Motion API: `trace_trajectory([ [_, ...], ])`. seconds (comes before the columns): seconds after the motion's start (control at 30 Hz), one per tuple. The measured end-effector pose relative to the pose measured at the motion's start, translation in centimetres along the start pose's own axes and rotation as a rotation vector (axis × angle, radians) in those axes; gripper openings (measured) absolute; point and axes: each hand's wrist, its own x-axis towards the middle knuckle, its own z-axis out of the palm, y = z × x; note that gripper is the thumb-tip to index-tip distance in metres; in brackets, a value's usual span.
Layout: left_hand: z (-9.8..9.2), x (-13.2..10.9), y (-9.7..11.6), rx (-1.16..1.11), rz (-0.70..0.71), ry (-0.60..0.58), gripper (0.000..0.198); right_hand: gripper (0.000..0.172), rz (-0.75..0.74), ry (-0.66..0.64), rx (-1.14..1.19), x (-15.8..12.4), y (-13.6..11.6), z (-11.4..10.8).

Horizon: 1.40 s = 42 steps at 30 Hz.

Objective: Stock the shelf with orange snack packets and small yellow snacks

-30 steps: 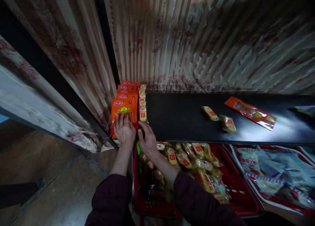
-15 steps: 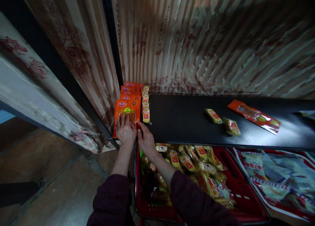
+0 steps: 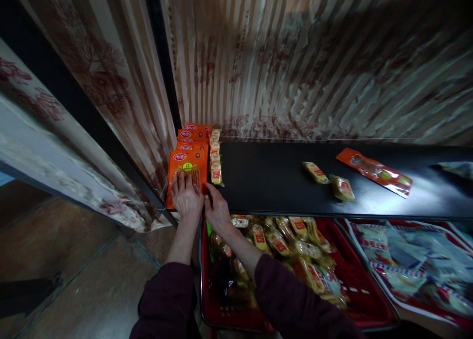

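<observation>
An orange snack packet (image 3: 187, 160) stands tilted at the front of a row of like packets, at the left end of the black shelf (image 3: 262, 176). My left hand (image 3: 187, 198) lies on its lower front with fingers outstretched. My right hand (image 3: 218, 210) is at the packet's lower right edge, the thumb and forefinger slightly apart; the other fingers are partly hidden. Beside the packets runs a row of small yellow-wrapped snacks (image 3: 216, 172), just beyond my right fingertips.
Two loose small snacks (image 3: 343, 187) and a long orange packet (image 3: 375, 171) lie farther right on the shelf. Below are a red basket (image 3: 364, 299) of wrapped snacks and another with white bags (image 3: 406, 253). A dark post (image 3: 160, 53) and patterned curtain (image 3: 258, 73) border the shelf.
The whole view has shifted slightly, so things appear a little farther left. Both hands keep nearly the same place at the front orange packet.
</observation>
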Motion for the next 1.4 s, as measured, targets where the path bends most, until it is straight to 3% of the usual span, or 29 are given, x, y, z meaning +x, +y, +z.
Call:
trace_trajectory([
  [0.2,0.3,-0.8,1.0,-0.141,0.109,0.053,0.033,0.049,-0.016,0.046,0.052,-1.1,0.2,-1.0],
  [0.37,0.0,-3.1,2.9,-0.28,0.286,0.055,0.031,0.054,-0.06,0.053,0.063,-3.3,0.1,-3.8],
  [0.53,-0.3,-7.5,5.0,-0.397,0.389,-0.111,0.032,0.054,-0.075,0.051,0.02,-7.3,0.4,-7.5],
  [0.63,0.1,-10.4,6.0,-0.472,0.371,-0.242,0.03,0.051,-0.045,0.08,-0.018,-9.7,1.3,-9.2],
  [0.8,1.6,-13.8,7.2,-0.502,0.235,-0.515,0.032,0.05,0.064,0.076,-0.089,-12.4,3.6,-11.1],
  [1.03,4.2,-16.9,7.9,-0.47,-0.25,-0.927,0.031,0.045,0.282,0.053,-0.219,-13.5,7.3,-13.2],
  [1.2,5.8,-18.0,7.7,-0.605,-0.431,-0.977,0.04,0.044,0.377,0.021,-0.292,-13.3,9.1,-14.1],
  [1.4,6.9,-17.9,7.6,-0.667,-0.515,-0.955,0.043,0.044,0.434,0.045,-0.31,-13.5,10.7,-13.4],
])
